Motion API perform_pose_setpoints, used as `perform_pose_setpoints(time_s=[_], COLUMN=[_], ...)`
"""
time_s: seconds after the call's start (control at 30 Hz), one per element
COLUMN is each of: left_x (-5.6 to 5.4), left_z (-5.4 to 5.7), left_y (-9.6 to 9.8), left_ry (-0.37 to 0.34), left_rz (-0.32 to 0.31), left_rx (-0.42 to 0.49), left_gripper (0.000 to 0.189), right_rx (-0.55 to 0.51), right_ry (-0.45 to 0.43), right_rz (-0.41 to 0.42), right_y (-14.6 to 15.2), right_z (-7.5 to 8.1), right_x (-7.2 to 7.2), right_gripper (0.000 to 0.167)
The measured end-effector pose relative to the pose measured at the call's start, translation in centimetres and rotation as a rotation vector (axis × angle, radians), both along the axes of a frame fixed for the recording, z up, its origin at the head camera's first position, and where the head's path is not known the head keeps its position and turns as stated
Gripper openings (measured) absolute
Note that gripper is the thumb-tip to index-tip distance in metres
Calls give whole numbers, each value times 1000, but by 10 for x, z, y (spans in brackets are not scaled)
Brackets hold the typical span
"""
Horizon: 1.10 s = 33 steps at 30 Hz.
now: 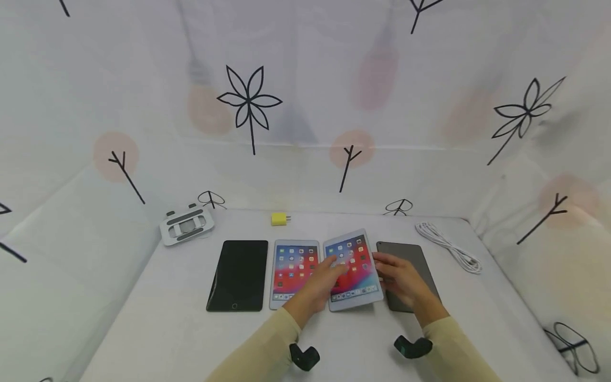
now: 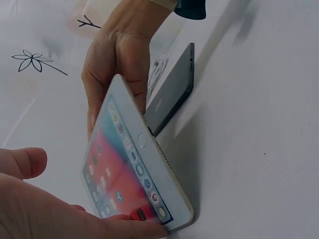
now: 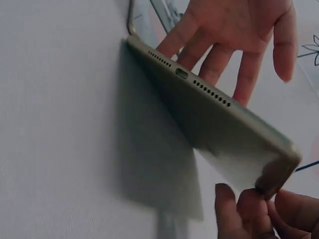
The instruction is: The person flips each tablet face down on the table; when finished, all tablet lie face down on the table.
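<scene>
A white tablet [image 1: 354, 273] with a lit home screen leans up from the table, its right edge raised and its left edge low. My left hand [image 1: 319, 286] lies over its left side, straight fingers touching the screen; the thumb [image 2: 32, 162] stands apart in the left wrist view. My right hand [image 1: 406, 281] holds the raised right edge, fingertips at the corner in the right wrist view. The tablet's shiny back [image 3: 234, 159] faces down there. Close on the left lies a second lit white tablet [image 1: 292, 268]. Behind my right hand, a dark grey tablet [image 1: 422, 265] lies back up.
A black tablet [image 1: 241, 276] lies screen up at the left. Behind it stand a white and grey slotted stand [image 1: 187, 225] and a yellow plug adapter [image 1: 279, 219]. A coiled white cable [image 1: 451, 246] lies at the back right, near the patterned cloth wall [image 1: 305, 175].
</scene>
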State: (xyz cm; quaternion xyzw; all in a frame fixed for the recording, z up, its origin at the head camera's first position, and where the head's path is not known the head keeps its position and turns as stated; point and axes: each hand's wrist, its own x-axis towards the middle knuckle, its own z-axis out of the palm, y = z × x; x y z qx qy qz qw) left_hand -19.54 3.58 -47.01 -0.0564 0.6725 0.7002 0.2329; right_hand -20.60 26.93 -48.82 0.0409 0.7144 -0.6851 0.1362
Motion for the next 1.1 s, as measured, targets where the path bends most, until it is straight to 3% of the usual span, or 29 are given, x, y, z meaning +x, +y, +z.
perform_pose_setpoints(time_s=[0.23,0.5,0.67,0.9,1.1], left_x=[0,-5,-9,-12,-17], left_z=[0,0,2,1,-10], left_y=[5,1,-1,-7,-11], left_ry=[36,24,22,48,36], left_rz=[26,19,58,83,104], left_rx=[49,152,268,367,536], left_gripper=[73,78,77,64,63], right_rx=[-260,-293,-184,109,284], right_ry=[18,69,146,306,291], right_rz=[125,219,213,250,196], right_y=[-19,-56,-71,-62,-43], right_z=[2,-3,1,10,8], right_x=[2,13,19,25,28], right_gripper=[49,61,63,64,76])
